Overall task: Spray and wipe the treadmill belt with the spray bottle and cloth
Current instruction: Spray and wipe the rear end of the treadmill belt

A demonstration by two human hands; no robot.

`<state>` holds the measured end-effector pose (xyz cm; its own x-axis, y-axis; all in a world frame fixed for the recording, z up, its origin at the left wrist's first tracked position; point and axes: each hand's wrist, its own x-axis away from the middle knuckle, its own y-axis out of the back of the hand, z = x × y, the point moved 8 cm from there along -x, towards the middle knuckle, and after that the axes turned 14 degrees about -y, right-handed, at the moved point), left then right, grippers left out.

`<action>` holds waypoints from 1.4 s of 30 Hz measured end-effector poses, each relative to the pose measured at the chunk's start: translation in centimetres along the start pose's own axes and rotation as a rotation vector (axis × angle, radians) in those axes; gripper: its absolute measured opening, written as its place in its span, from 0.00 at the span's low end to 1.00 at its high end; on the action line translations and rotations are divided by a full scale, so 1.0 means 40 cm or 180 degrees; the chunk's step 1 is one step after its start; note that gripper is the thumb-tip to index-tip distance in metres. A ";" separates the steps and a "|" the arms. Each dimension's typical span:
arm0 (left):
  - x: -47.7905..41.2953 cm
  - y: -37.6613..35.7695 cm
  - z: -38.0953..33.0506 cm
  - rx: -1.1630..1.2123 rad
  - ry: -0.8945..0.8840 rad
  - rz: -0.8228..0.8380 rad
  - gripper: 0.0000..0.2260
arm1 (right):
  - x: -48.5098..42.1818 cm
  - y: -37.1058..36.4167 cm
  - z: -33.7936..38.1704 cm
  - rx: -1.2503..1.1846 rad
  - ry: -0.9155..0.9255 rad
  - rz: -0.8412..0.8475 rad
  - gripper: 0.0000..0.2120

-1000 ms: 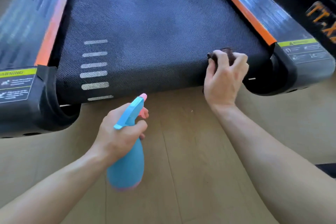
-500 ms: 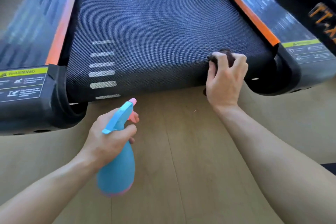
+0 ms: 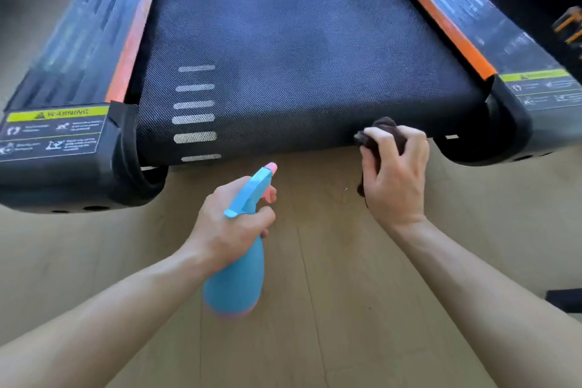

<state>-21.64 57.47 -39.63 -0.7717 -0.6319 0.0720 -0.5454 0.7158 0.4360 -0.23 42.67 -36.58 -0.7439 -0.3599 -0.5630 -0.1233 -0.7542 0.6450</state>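
Cloth [image 3: 385,132] at the treadmill belt [image 3: 299,72] edge, right corner.
Your right hand [image 3: 393,179] bunches the dark cloth against the belt's rounded near end, just beside the right end cap [image 3: 504,135]. Your left hand [image 3: 230,224] grips the blue spray bottle [image 3: 239,280] above the wood floor [image 3: 340,309]; open belt stretches leftward to the white stripes [image 3: 195,118].

Light brown wooden floor [image 3: 315,340] of long smooth boards, with thin lines between them running away toward the far end. A few tiny specks [image 3: 347,189] on the boards. Small flat black thing [image 3: 563,299] at the right edge, too cut off to tell. Soft, bright light all over. Grey, blurry patch [image 3: 15,25] in the top left corner.
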 end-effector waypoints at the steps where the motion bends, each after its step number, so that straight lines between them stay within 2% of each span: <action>1: 0.003 -0.001 -0.001 0.0002 -0.0002 -0.0001 0.12 | 0.020 -0.003 -0.014 -0.0022 -0.0056 0.0127 0.11; 5: 0.012 -0.001 -0.001 -0.0044 0.0012 -0.0018 0.09 | 0.066 -0.014 -0.045 -0.0038 -0.0217 0.0405 0.11; 12: 0.028 0.005 0.008 -0.0080 0.0078 -0.0013 0.03 | 0.068 -0.012 -0.026 -0.0129 -0.0265 0.0458 0.12; 15: 0.038 0.014 0.013 -0.0133 0.0097 0.0010 0.04 | 0.069 -0.015 -0.005 -0.0190 -0.0214 0.0492 0.12; 17: 0.045 0.027 0.014 -0.0069 0.0092 -0.0046 0.05 | 0.053 -0.011 0.019 -0.0251 -0.0166 0.0390 0.12; 21: 0.046 0.070 0.014 -0.0006 -0.0017 -0.0217 0.08 | -0.045 -0.028 0.087 -0.0315 -0.0090 -0.0152 0.13; 24: 0.041 0.109 0.019 0.0017 -0.0062 -0.0390 0.07 | -0.070 -0.099 0.186 -0.0038 -0.0006 -0.0303 0.11; 26: 0.037 0.129 0.024 0.0015 -0.0090 -0.0471 0.08 | -0.020 -0.160 0.286 0.0127 0.0310 -0.0251 0.09; 28: 0.033 0.141 0.033 0.0006 -0.0091 -0.0514 0.09 | 0.052 -0.216 0.371 0.0138 0.0902 -0.0087 0.08; 30: 0.028 0.148 0.043 0.0049 -0.0109 -0.0530 0.09 | 0.074 -0.234 0.392 0.0180 0.1420 -0.0054 0.11; 32: 0.026 0.150 0.054 0.0096 -0.0120 -0.0522 0.07 | 0.046 -0.213 0.359 0.0277 0.1627 -0.0129 0.11; 37: 0.037 0.171 0.075 0.0271 -0.0084 -0.0590 0.09 | -0.049 -0.119 0.181 0.0459 0.0834 -0.0444 0.11; 42: 0.033 0.184 0.076 0.0280 -0.0100 -0.0555 0.10 | -0.040 -0.151 0.212 0.0449 0.0417 -0.0504 0.10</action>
<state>-27.68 62.82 -39.07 -0.6721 -0.7400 -0.0262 -0.6972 0.6205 0.3592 -3.86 52.47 -35.18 -0.6176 -0.3185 -0.7191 -0.3287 -0.7261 0.6039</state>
